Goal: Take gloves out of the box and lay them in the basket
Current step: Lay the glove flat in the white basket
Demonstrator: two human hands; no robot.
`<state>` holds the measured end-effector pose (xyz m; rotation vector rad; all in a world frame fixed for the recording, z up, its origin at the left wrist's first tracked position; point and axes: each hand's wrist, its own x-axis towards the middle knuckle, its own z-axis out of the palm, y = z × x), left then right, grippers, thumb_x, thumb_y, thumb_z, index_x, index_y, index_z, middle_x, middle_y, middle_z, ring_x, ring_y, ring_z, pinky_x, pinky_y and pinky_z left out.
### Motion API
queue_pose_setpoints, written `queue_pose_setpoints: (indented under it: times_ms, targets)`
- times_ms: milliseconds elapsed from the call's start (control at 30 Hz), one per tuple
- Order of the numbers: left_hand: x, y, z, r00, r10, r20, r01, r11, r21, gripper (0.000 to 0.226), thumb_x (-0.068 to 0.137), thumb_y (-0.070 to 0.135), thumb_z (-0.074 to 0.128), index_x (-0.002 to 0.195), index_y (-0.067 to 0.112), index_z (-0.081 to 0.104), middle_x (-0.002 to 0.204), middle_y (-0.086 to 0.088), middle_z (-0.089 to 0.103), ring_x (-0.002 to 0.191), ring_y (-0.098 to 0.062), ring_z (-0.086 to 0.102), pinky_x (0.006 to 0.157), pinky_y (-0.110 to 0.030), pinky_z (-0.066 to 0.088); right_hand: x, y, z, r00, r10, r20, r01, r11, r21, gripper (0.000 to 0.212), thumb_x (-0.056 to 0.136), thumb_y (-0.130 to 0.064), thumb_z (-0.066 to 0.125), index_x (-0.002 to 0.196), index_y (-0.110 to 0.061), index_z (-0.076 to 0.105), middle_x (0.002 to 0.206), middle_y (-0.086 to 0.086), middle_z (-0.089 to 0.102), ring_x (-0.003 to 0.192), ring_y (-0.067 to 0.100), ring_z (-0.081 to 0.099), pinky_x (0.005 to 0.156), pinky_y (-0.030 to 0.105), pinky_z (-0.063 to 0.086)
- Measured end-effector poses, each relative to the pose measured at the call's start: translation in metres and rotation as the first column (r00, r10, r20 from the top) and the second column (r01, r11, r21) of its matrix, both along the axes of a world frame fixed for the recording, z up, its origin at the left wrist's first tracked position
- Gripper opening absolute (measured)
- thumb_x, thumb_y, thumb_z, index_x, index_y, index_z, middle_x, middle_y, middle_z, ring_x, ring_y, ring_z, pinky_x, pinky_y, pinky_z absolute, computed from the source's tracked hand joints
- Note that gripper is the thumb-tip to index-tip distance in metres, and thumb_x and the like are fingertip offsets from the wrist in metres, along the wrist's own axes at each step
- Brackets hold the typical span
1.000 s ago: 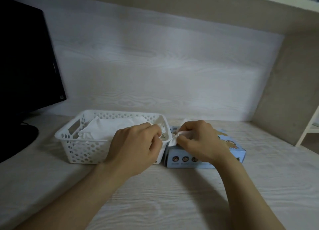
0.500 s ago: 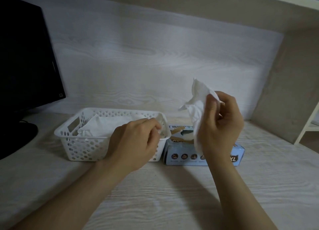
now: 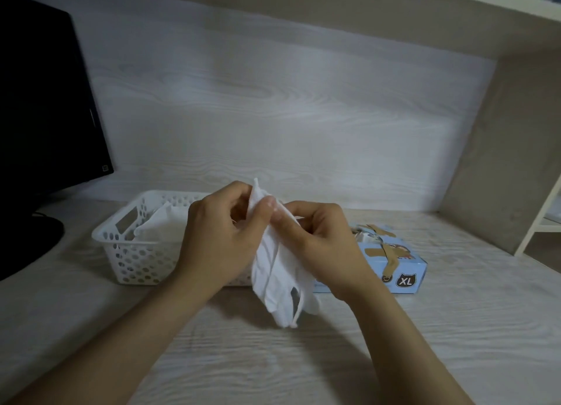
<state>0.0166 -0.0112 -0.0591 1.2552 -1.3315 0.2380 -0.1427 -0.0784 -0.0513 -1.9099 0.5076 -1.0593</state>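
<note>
Where hands meet: one glove (image 3: 274, 271) is pinched by left hand (image 3: 218, 237) and right hand (image 3: 321, 245).
Basket (image 3: 136, 262): one.
Box (image 3: 408, 263): one.

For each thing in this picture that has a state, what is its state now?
Glove: out of the box, hanging down, held in the air.
Left hand: pinches the glove's top.
Right hand: grips the glove's top.
Basket: upright, with white gloves inside.
Box: lies flat, top open.
Monitor: screen dark.
</note>
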Motion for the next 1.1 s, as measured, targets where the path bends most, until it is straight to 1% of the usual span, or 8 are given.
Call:
queue_pose_setpoints:
  times_ms: [100, 200, 367, 467, 633, 800, 967, 1100]
  targets:
    - [0.005, -0.001, 0.0, 0.999, 0.043, -0.025, -0.043, 0.999, -0.003, 0.034, 0.103, 0.035, 0.061, 0.077, 0.015, 0.057, 0.06, 0.004, 0.054, 0.055, -0.011, 0.051, 0.053, -0.028, 0.041, -0.004, 0.004, 0.002, 0.996, 0.08, -0.031, -0.075, 0.986, 0.146, 0.012, 0.103, -0.019, 0.069, 0.104, -0.013, 0.079, 0.086, 0.025, 0.077, 0.078, 0.048, 0.074, 0.068, 0.061, 0.061]
    - [0.008, 0.0, 0.003, 0.995, 0.062, -0.075, -0.061, 0.998, 0.008, 0.033, 0.103, 0.041, 0.06, 0.08, 0.018, 0.056, 0.063, 0.005, 0.056, 0.057, -0.009, 0.051, 0.051, -0.018, 0.035, -0.003, 0.006, 0.004, 1.0, 0.02, 0.003, -0.021, 0.99, 0.139, 0.012, 0.103, -0.015, 0.067, 0.099, -0.011, 0.079, 0.075, 0.018, 0.076, 0.064, 0.031, 0.073, 0.058, 0.045, 0.061]
    - [0.024, 0.001, 0.007, 0.98, 0.195, -0.045, -0.193, 0.98, 0.037, 0.045, 0.101, 0.054, 0.056, 0.076, 0.019, 0.048, 0.061, 0.004, 0.053, 0.057, -0.015, 0.051, 0.053, -0.035, 0.04, -0.003, -0.003, 0.004, 0.968, -0.239, 0.07, 0.237, 0.971, 0.037, 0.025, 0.099, -0.033, 0.072, 0.081, -0.018, 0.081, 0.062, 0.013, 0.07, 0.054, 0.037, 0.055, 0.057, 0.031, 0.044]
    - [0.033, 0.002, 0.011, 0.977, 0.201, -0.071, -0.199, 0.979, 0.036, 0.045, 0.101, 0.05, 0.06, 0.074, 0.016, 0.05, 0.061, 0.005, 0.052, 0.056, -0.011, 0.05, 0.052, -0.023, 0.037, -0.007, -0.002, 0.007, 0.978, -0.206, 0.013, 0.205, 0.977, 0.059, 0.028, 0.096, -0.044, 0.073, 0.084, -0.021, 0.082, 0.051, -0.006, 0.058, 0.045, 0.01, 0.045, 0.05, 0.022, 0.037]
    - [0.029, 0.006, 0.017, 0.994, 0.031, -0.105, -0.031, 1.0, 0.0, 0.036, 0.095, 0.043, 0.071, 0.074, 0.017, 0.06, 0.066, 0.003, 0.062, 0.061, -0.014, 0.06, 0.055, -0.029, 0.048, 0.001, -0.001, -0.002, 0.954, -0.262, -0.148, 0.233, 0.954, -0.187, 0.049, 0.065, -0.071, 0.086, 0.099, -0.037, 0.077, 0.073, -0.009, 0.072, 0.067, 0.007, 0.068, 0.062, 0.031, 0.057]
    - [0.02, 0.011, 0.021, 0.98, -0.177, -0.092, 0.175, 0.984, -0.022, 0.033, 0.089, 0.037, 0.081, 0.078, 0.01, 0.066, 0.067, -0.006, 0.065, 0.064, -0.029, 0.064, 0.058, -0.041, 0.053, 0.005, 0.0, -0.008, 0.919, -0.369, -0.139, 0.274, 0.851, -0.448, 0.041, 0.068, -0.066, 0.083, 0.096, -0.037, 0.075, 0.082, -0.019, 0.069, 0.083, 0.005, 0.063, 0.072, 0.025, 0.052]
    - [0.021, 0.01, 0.021, 0.948, -0.301, -0.107, 0.305, 0.952, 0.029, 0.045, 0.088, 0.039, 0.08, 0.077, -0.002, 0.065, 0.07, -0.019, 0.06, 0.067, -0.035, 0.058, 0.063, -0.034, 0.047, 0.004, -0.006, -0.009, 0.95, -0.31, -0.04, 0.269, 0.877, -0.399, 0.021, 0.076, -0.023, 0.064, 0.088, -0.03, 0.079, 0.088, -0.02, 0.075, 0.093, 0.007, 0.067, 0.079, 0.01, 0.042]
    - [0.017, 0.011, 0.021, 0.912, -0.38, -0.155, 0.399, 0.91, 0.113, 0.041, 0.093, 0.037, 0.076, 0.071, 0.005, 0.064, 0.064, -0.008, 0.058, 0.063, -0.019, 0.056, 0.065, -0.024, 0.047, 0.003, 0.001, -0.003, 0.978, -0.202, -0.056, 0.171, 0.924, -0.341, 0.014, 0.088, -0.04, 0.078, 0.094, -0.027, 0.075, 0.088, -0.014, 0.075, 0.092, 0.009, 0.07, 0.077, 0.01, 0.044]
